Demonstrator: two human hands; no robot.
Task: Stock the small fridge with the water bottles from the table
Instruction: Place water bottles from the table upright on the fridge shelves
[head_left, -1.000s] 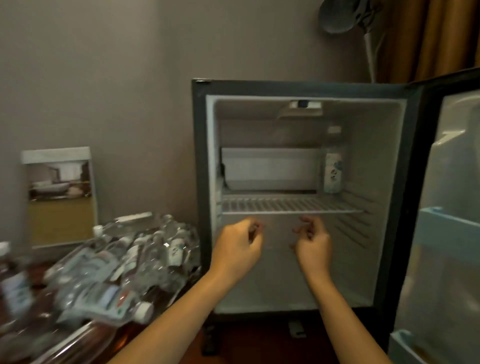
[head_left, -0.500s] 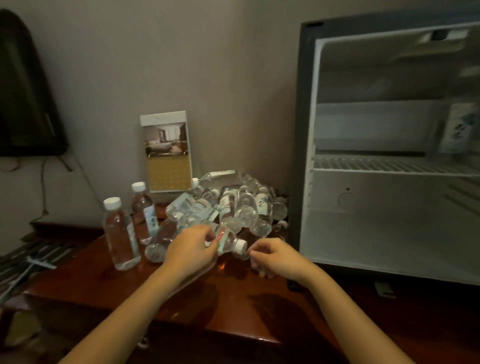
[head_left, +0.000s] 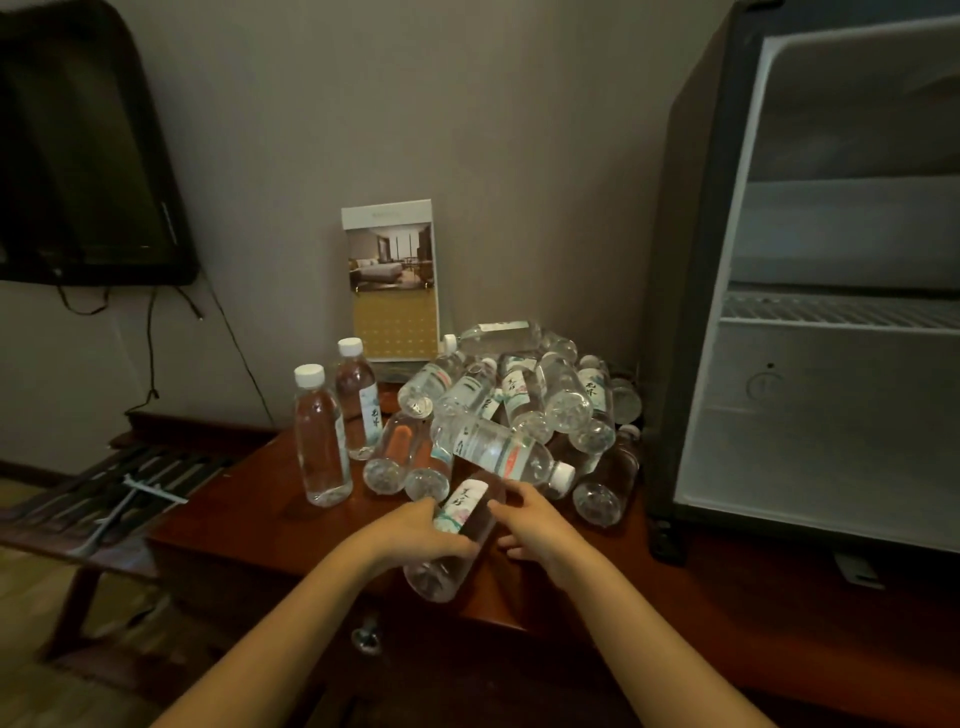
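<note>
My left hand (head_left: 415, 532) grips a clear water bottle (head_left: 457, 540) that lies tilted, its base toward me, above the front of the dark wooden table (head_left: 249, 514). My right hand (head_left: 530, 522) touches the same bottle from the right side, fingers curled around its upper part. Behind them lies a pile of several water bottles (head_left: 519, 410), most on their sides. Two bottles (head_left: 319, 436) stand upright at the left of the pile. The small fridge (head_left: 831, 332) stands open at the right, with a wire shelf (head_left: 831, 312) across its white inside.
A standing card with a room photo (head_left: 392, 280) leans against the wall behind the bottles. A dark wall-mounted screen (head_left: 83, 156) with hanging cables is at upper left. A slatted rack (head_left: 104, 499) sits left of the table.
My view swung from the fridge interior to the table. Both hands came down from the fridge to the bottle pile, and my left hand now holds one bottle pulled toward me.
</note>
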